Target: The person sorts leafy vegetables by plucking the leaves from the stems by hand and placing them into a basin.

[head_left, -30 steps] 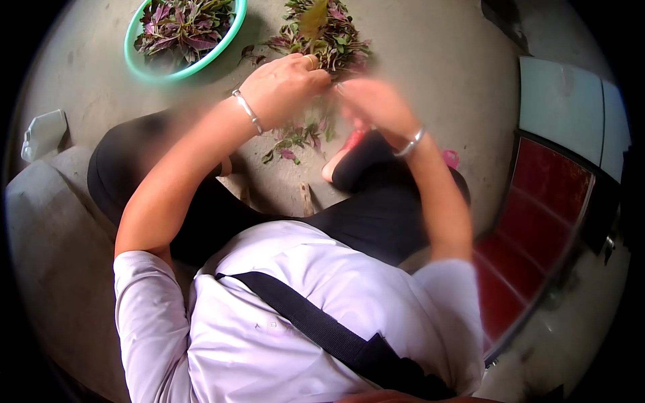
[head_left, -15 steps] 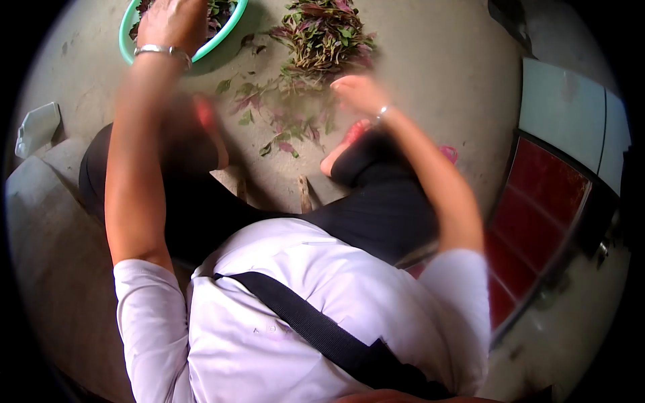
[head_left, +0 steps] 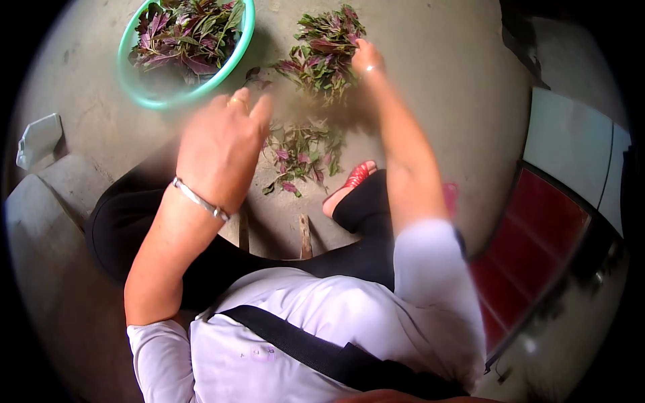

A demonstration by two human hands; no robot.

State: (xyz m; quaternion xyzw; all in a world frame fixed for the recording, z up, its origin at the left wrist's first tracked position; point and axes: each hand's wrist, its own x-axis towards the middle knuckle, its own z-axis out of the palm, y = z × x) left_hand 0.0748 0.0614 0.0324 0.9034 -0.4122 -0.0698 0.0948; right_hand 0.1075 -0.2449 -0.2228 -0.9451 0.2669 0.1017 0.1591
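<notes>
My left hand (head_left: 220, 144), with a ring and a silver bracelet, hovers below the basin, nearer to me. Its fingers are somewhat blurred but apart, and nothing shows between them. My right hand (head_left: 368, 59) reaches to the right edge of a heap of purple-green leafy greens (head_left: 319, 60) on the floor. Its fingers are bent together on the leaves there; exactly which stems they grip is hard to see. Loose leaves and stems (head_left: 302, 158) lie scattered between the heap and my feet. A light green plastic basin (head_left: 247, 40) at upper left holds more of the same greens.
My foot in a red sandal (head_left: 357, 176) rests right of the scattered leaves. Wooden stool legs (head_left: 306, 235) show between my knees. A pale plastic container (head_left: 39, 140) stands at the left. Right of me is a cabinet with red tiled panels (head_left: 531, 242).
My left hand has come back from over the basin toward me, uncovering the greens in it. My right hand has moved forward from the heap's near side to its right edge.
</notes>
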